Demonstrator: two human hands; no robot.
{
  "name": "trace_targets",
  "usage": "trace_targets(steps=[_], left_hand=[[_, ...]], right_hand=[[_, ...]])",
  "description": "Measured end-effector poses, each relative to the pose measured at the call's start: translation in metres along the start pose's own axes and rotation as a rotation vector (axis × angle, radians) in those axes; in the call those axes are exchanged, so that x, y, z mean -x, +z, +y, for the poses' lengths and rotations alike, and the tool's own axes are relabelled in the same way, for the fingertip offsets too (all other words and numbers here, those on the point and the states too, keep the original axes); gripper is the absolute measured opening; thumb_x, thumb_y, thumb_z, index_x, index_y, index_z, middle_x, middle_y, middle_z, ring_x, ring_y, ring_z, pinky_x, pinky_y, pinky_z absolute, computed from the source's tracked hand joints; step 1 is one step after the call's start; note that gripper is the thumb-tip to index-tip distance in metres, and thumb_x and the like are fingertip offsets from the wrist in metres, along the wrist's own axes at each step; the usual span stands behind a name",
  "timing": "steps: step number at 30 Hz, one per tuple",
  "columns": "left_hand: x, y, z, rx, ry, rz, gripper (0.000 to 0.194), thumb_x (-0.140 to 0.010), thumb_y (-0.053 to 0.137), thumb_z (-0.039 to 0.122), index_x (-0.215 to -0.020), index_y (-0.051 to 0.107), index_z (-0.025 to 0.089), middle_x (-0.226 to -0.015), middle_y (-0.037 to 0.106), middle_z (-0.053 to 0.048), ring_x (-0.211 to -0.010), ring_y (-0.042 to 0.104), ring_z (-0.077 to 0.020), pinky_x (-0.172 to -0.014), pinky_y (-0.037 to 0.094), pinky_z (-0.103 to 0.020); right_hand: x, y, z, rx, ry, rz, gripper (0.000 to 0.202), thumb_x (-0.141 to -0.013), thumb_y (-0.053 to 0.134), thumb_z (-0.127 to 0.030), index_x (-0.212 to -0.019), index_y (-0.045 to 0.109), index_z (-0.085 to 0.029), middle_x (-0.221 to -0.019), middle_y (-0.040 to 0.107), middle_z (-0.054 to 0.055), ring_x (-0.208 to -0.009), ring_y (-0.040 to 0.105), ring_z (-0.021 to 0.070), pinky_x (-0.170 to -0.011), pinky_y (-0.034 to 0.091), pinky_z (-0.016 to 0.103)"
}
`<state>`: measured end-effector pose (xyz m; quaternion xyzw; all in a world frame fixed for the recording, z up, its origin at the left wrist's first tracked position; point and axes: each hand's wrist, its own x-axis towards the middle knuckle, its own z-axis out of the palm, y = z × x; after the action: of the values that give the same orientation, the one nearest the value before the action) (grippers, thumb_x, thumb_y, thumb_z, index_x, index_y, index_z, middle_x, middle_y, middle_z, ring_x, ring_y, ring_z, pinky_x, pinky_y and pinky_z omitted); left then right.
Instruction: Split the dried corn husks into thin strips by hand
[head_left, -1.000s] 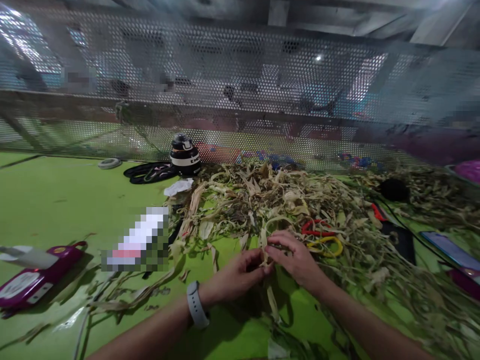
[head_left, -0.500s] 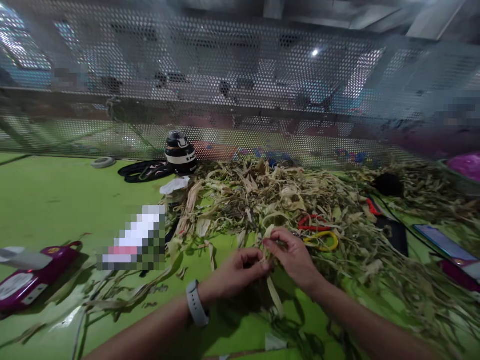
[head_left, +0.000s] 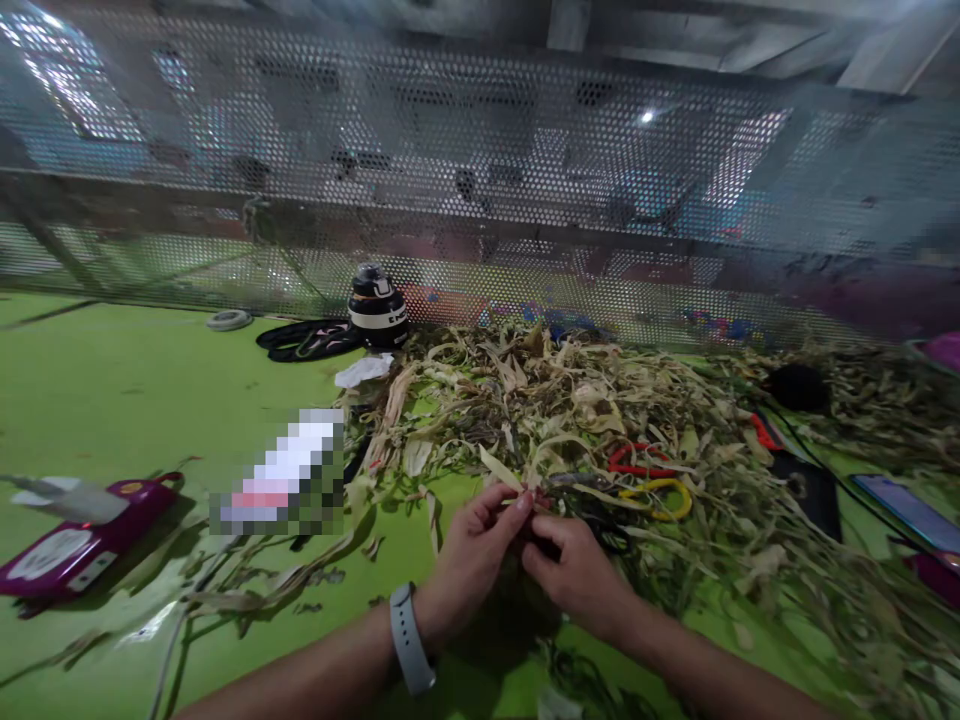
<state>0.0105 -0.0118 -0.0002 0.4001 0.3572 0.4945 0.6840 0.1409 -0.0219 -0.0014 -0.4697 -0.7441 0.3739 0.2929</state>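
Note:
My left hand (head_left: 480, 535), with a grey watch band (head_left: 412, 640) on its wrist, is closed in a pinch with the thumb on top. A pale strip of dried husk (head_left: 498, 467) sticks up from its fingertips. Against it, my right hand (head_left: 574, 572) is closed too, its fingertips meeting the left ones at the same strip. The strip's lower part is hidden by the fingers. Just beyond both hands lies a broad heap of dried husks (head_left: 517, 400). A red handle (head_left: 637, 460) and a yellow handle (head_left: 664, 500), looking like scissors, lie in it right of my hands.
Behind the heap stands a black bottle (head_left: 377, 318) before a perforated metal screen (head_left: 480, 190). A purple power strip (head_left: 90, 540) is on the green table (head_left: 172, 400) at left. Phones lie both sides, the right phone (head_left: 907, 508) by a black pouch (head_left: 806, 490).
My hands have turned and drawn closer together. The strip that hung below my fingers now points up and left from the left fingertips. The view has shifted slightly left.

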Motion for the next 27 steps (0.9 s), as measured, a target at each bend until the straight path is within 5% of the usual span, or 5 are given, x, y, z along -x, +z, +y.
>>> trace_targets(steps=[5,10,15,21,27], left_hand=[[-0.001,-0.003,0.0,-0.074,-0.008,0.035,0.028,-0.075,0.064,0.042,-0.08,0.067,0.015,-0.078,0.068,-0.002,-0.074,0.058,-0.0131,-0.07,0.045,-0.022],[-0.003,-0.004,0.006,-0.09,-0.054,0.071,0.03,-0.072,0.067,0.044,-0.079,0.07,0.015,-0.082,0.07,-0.005,-0.081,0.061,-0.016,-0.071,0.047,-0.023],[-0.004,-0.003,0.021,-0.033,-0.035,0.091,0.033,-0.068,0.071,0.043,-0.084,0.068,0.015,-0.086,0.068,-0.005,-0.078,0.06,-0.0152,-0.072,0.048,-0.025],[-0.005,-0.007,0.021,-0.167,-0.032,0.011,0.034,-0.068,0.069,0.044,-0.075,0.062,0.012,-0.069,0.063,-0.003,-0.061,0.054,-0.0102,-0.055,0.042,-0.02],[-0.01,-0.011,0.024,-0.361,-0.074,-0.015,0.04,-0.072,0.061,0.052,-0.076,0.058,0.013,-0.06,0.058,0.001,-0.048,0.044,-0.0071,-0.044,0.032,-0.018]], right_hand=[[0.001,-0.001,0.003,-0.319,0.152,-0.098,0.018,-0.077,0.05,-0.024,-0.061,0.044,-0.019,-0.054,0.041,-0.006,-0.049,0.037,0.0083,-0.045,0.031,0.019],[0.004,0.0,0.002,-0.384,0.231,-0.243,0.015,-0.075,0.052,-0.022,-0.062,0.047,-0.019,-0.052,0.044,-0.006,-0.044,0.04,0.0077,-0.043,0.032,0.019],[0.003,-0.006,0.001,-0.421,0.261,-0.197,0.03,-0.078,0.055,-0.042,-0.06,0.05,-0.018,-0.05,0.048,-0.004,-0.043,0.042,0.0083,-0.041,0.03,0.02],[-0.004,-0.016,0.007,-0.565,0.34,0.115,0.051,-0.078,0.045,-0.063,-0.057,0.049,-0.017,-0.043,0.038,-0.006,-0.037,0.031,0.0064,-0.038,0.023,0.02],[-0.006,-0.015,0.011,-0.377,0.2,0.014,0.047,-0.081,0.045,-0.06,-0.058,0.041,-0.019,-0.049,0.032,-0.007,-0.043,0.029,0.0071,-0.04,0.024,0.02]])
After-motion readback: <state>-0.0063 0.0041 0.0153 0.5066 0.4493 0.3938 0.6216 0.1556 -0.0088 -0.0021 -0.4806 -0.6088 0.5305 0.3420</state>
